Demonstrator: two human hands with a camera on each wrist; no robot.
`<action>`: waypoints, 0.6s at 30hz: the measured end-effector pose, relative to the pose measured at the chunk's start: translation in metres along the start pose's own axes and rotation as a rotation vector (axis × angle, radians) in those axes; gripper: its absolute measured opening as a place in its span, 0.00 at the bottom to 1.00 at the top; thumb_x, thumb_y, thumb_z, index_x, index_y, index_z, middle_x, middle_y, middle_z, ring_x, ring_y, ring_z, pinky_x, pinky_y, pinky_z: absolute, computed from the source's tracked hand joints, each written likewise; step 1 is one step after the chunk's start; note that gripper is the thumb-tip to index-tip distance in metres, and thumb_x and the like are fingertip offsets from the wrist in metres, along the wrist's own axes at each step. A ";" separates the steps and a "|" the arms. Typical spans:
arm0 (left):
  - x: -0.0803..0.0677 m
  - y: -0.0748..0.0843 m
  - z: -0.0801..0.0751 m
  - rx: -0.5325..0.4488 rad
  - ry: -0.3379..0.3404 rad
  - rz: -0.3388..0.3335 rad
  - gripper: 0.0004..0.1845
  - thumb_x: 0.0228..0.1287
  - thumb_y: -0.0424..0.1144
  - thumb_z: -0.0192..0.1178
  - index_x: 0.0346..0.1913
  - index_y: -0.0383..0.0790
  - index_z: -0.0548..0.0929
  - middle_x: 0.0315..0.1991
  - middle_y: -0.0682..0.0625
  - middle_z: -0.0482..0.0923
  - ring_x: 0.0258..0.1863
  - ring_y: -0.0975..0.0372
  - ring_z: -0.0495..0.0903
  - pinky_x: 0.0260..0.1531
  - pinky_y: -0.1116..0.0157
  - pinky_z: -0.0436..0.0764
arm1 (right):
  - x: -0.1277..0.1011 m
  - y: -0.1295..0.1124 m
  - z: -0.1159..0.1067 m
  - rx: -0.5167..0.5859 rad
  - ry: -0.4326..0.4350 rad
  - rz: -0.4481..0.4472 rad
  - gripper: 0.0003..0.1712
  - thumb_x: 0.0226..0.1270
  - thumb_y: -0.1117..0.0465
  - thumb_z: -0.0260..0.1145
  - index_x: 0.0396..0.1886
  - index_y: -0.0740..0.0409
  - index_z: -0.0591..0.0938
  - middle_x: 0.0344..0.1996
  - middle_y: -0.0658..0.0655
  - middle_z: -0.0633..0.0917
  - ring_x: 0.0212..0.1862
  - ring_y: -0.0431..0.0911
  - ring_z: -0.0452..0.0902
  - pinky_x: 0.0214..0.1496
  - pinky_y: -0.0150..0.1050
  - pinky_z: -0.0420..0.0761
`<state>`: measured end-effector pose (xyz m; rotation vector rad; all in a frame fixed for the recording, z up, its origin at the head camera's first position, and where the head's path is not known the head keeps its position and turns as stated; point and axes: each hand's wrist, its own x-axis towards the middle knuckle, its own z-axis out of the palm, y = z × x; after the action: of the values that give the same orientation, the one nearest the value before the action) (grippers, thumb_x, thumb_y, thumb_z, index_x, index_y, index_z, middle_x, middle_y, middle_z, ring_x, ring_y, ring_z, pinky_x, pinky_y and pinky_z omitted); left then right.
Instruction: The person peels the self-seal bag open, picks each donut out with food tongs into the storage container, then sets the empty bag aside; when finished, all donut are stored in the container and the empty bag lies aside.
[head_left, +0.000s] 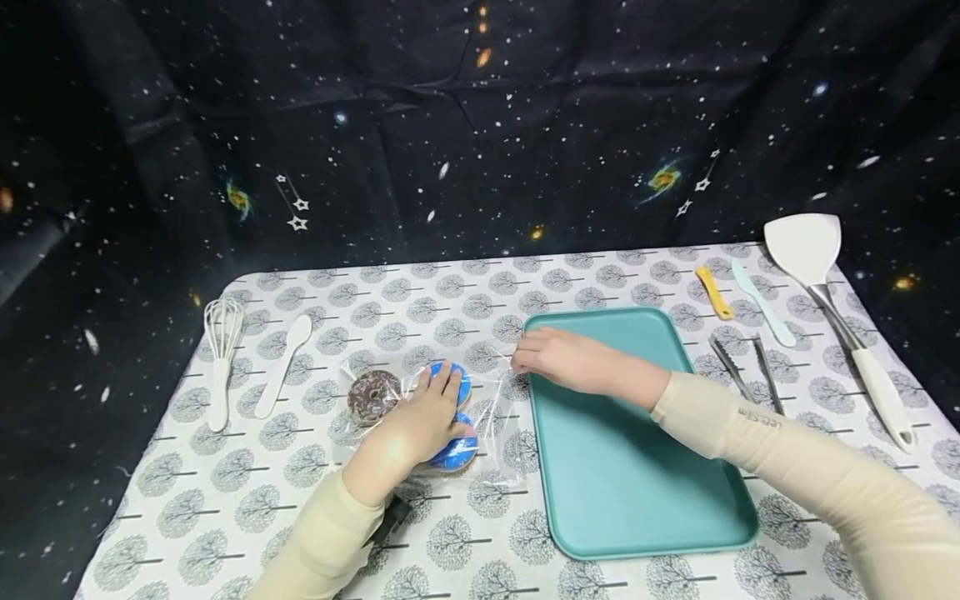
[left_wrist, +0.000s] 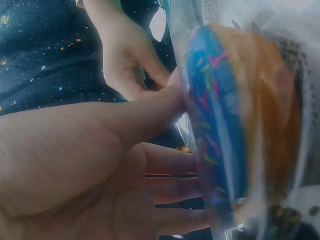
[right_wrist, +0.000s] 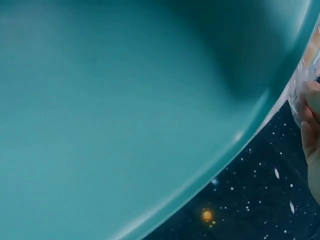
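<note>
A clear plastic bag [head_left: 491, 425] lies on the cloth with a chocolate-brown sprinkled doughnut [head_left: 369, 393] and two blue-iced doughnuts [head_left: 456, 455] inside. My left hand [head_left: 416, 429] rests over the bag, its fairly straight fingers on the upper blue doughnut and thumb by the lower one. Close up in the left wrist view, a blue doughnut [left_wrist: 215, 115] with coloured sprinkles shows through the film. At the bag's right edge, my right hand [head_left: 566, 358] pinches the film [right_wrist: 299, 92] between thumb and fingers, above the left rim of a teal tray [head_left: 630, 508].
To the left lie a white whisk [head_left: 221, 358] and a white spoon [head_left: 283, 367]. Right of the tray are tongs [head_left: 767, 375], a yellow handle-like piece [head_left: 714, 292], a pale blue knife [head_left: 761, 300] and a large white spatula [head_left: 847, 325]. A dark starry curtain [head_left: 465, 150] hangs behind.
</note>
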<state>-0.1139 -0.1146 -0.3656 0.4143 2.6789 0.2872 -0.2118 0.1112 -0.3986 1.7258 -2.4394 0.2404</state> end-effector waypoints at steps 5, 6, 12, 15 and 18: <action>0.000 -0.001 0.000 -0.007 0.006 0.008 0.42 0.63 0.51 0.56 0.71 0.30 0.51 0.73 0.36 0.43 0.70 0.40 0.43 0.64 0.43 0.59 | -0.003 -0.011 0.003 -0.009 0.083 -0.029 0.10 0.61 0.61 0.65 0.43 0.53 0.79 0.39 0.47 0.81 0.46 0.41 0.75 0.49 0.34 0.74; 0.000 -0.001 0.000 -0.011 0.005 0.007 0.42 0.63 0.51 0.56 0.71 0.30 0.51 0.73 0.36 0.43 0.70 0.40 0.43 0.64 0.43 0.59 | -0.002 -0.014 0.003 -0.006 0.096 -0.041 0.11 0.61 0.61 0.65 0.44 0.53 0.79 0.40 0.47 0.81 0.46 0.41 0.75 0.49 0.34 0.74; 0.001 -0.001 0.000 -0.014 -0.002 -0.012 0.43 0.63 0.52 0.55 0.71 0.31 0.50 0.73 0.37 0.42 0.71 0.41 0.42 0.64 0.42 0.59 | 0.009 -0.026 0.007 0.007 0.028 -0.115 0.11 0.58 0.63 0.68 0.42 0.52 0.80 0.40 0.46 0.82 0.46 0.41 0.76 0.54 0.34 0.74; 0.002 -0.002 0.000 -0.002 -0.004 -0.016 0.43 0.63 0.52 0.55 0.71 0.31 0.50 0.73 0.38 0.42 0.71 0.41 0.42 0.63 0.41 0.59 | 0.011 -0.026 0.009 0.007 -0.018 -0.109 0.10 0.58 0.65 0.66 0.40 0.52 0.81 0.38 0.46 0.82 0.45 0.40 0.75 0.54 0.33 0.75; 0.002 -0.002 0.000 0.004 -0.002 -0.009 0.42 0.64 0.52 0.55 0.71 0.31 0.51 0.73 0.37 0.42 0.71 0.41 0.42 0.64 0.42 0.59 | 0.006 -0.026 0.009 0.028 -0.016 -0.104 0.10 0.58 0.68 0.64 0.39 0.53 0.80 0.37 0.46 0.82 0.44 0.41 0.75 0.55 0.33 0.75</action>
<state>-0.1161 -0.1159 -0.3668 0.4037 2.6786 0.2784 -0.1899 0.0950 -0.4049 1.8671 -2.3588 0.2503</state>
